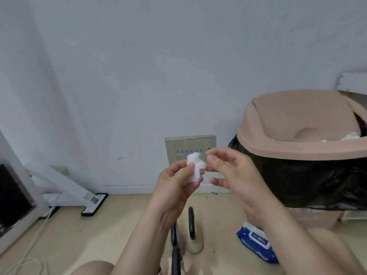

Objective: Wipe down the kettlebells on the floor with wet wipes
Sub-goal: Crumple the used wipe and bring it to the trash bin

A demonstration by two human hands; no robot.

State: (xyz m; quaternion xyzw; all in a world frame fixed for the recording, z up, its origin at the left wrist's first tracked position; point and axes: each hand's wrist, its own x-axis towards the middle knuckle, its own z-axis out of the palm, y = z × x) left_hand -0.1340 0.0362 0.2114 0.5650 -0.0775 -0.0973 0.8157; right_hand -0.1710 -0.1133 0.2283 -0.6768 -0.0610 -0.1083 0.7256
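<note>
The left hand (pixel 174 181) pinches a crumpled wet wipe (pixel 195 167) while the right hand (pixel 232 171), fingers apart, seems to be teasing it open for wiping the kettlebells (pixel 193 235) on the floor below.

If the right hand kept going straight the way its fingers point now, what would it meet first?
The right hand has its fingers pointing left, toward the crumpled wet wipe pinched in the left hand. It would probably touch the wipe first, then the left hand's fingers. Depth between the hands is unclear from this single view.
</note>
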